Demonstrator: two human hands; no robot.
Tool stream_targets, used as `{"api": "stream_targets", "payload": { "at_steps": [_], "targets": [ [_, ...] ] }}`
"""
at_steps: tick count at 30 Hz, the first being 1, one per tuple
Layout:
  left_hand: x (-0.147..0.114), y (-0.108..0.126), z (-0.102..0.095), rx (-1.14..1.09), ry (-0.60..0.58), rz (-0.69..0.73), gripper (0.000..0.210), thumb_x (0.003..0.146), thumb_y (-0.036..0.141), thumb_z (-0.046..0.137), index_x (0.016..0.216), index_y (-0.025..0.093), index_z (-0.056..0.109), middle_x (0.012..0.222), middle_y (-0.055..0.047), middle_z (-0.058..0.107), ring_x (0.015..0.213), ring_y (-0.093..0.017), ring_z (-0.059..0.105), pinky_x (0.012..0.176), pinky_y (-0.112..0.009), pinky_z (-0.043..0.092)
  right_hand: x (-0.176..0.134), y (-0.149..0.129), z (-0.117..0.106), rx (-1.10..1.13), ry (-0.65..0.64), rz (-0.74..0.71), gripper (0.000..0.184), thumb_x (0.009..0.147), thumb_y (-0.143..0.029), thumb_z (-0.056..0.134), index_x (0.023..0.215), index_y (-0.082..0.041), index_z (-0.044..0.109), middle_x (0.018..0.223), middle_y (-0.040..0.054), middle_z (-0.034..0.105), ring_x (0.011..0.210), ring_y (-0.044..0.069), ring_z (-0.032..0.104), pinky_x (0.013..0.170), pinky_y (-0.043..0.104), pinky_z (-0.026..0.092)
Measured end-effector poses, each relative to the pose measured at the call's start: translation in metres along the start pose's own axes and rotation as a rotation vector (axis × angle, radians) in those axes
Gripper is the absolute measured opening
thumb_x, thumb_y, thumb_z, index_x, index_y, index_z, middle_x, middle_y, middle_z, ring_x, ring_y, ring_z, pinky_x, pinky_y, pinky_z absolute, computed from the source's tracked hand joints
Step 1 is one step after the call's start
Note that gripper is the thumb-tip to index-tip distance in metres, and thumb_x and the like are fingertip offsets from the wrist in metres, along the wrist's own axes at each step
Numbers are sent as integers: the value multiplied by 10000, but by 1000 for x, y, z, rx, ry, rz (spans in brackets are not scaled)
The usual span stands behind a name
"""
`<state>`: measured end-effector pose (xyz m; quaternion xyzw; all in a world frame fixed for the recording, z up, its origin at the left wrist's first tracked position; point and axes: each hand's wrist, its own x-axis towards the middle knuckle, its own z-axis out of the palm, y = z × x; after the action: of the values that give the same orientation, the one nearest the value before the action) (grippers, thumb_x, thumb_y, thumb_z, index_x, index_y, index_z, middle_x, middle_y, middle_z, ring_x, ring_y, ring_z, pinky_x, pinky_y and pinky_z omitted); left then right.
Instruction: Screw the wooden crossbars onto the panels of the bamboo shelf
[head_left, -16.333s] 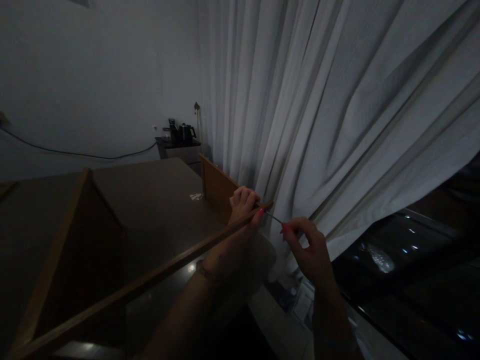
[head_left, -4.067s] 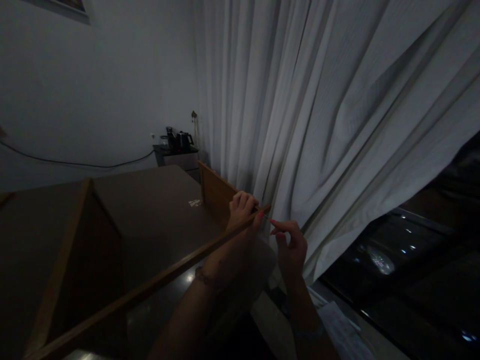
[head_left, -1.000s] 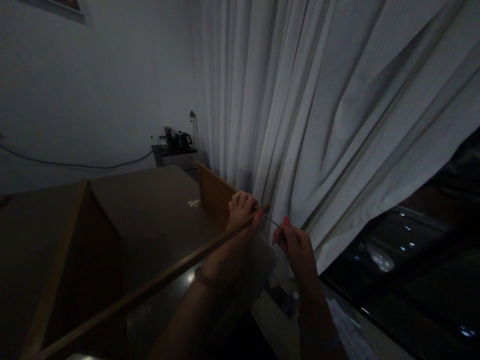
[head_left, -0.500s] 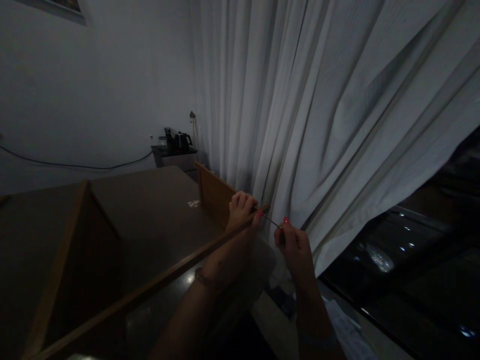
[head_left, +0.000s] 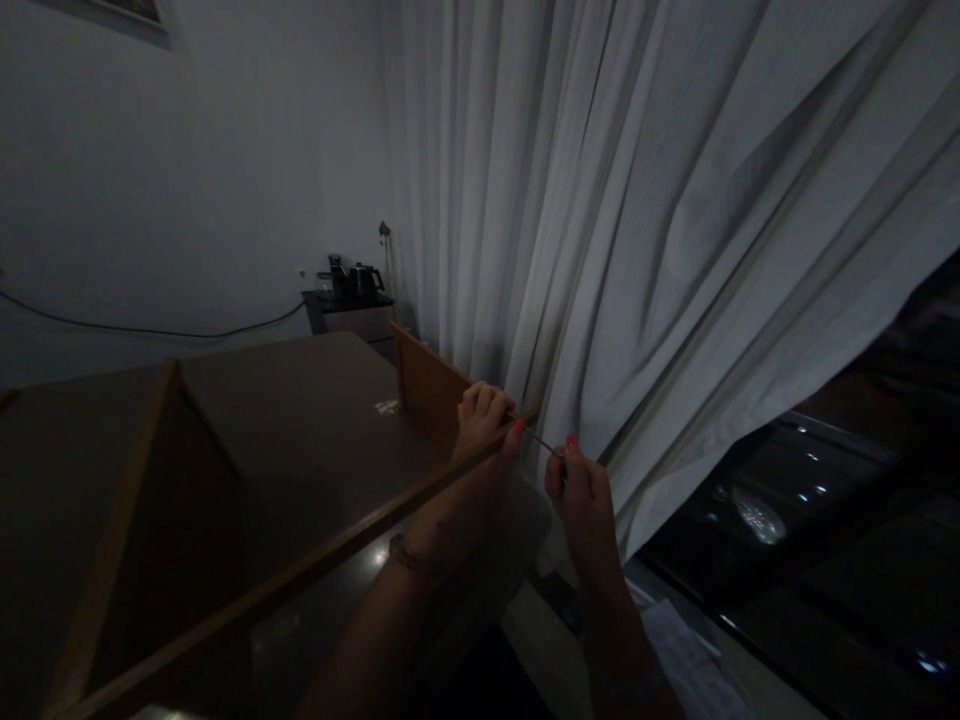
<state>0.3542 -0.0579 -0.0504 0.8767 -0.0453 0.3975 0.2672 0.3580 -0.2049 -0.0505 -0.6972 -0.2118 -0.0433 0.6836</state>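
A wooden frame of upright boards stands on the table. My left hand [head_left: 484,408] is closed around the corner where the long wooden board [head_left: 375,524] meets the shorter end board [head_left: 429,374]. My right hand [head_left: 583,492], to the right of that corner, grips a screwdriver [head_left: 541,441]. Its thin metal shaft runs from my fingers to the outer face of the corner, beside my left thumb. The handle is hidden in my fist, and the tip and whatever it meets are too small and dark to make out.
The frame rests on a large brown table [head_left: 315,385]; a divider board [head_left: 161,480] stands at left. A long white curtain [head_left: 637,250] hangs close on the right. Behind, a kettle [head_left: 364,281] sits on a small cabinet [head_left: 349,318]. Dark glass [head_left: 810,500] shows at lower right.
My right hand has shifted very slightly left and turned a little, still gripping the screwdriver. My left hand keeps its place on the corner.
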Motion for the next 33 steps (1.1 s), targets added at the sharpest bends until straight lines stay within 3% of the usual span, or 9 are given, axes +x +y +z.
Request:
{"api": "stream_targets", "payload": {
  "at_steps": [15,29,33],
  "targets": [
    [1,2,-1,-8,-2,-11,102,897,283,385,904,211,457,1021,-85,517,1108,-268,398,946,-434,379,1,5,3,32,19,34,551,919,-608,398,520,-228,392,428,-58,368,407,92,364,425,245,285],
    [3,4,-3,-19,-19,-36,119,892,296,395,903,208,475,1019,-85,521,1087,-263,412,948,-446,388,3,18,-2,-50,-8,-101,514,939,-606,399,630,-207,497,512,-47,438,468,101,419,462,238,312],
    [3,3,2,-22,32,-27,129,889,301,393,887,205,479,1004,-87,517,1076,-265,407,943,-446,387,1,16,-2,-134,-9,-167,492,960,-567,387,646,-207,507,517,-50,433,471,99,413,472,239,307]
  ]
}}
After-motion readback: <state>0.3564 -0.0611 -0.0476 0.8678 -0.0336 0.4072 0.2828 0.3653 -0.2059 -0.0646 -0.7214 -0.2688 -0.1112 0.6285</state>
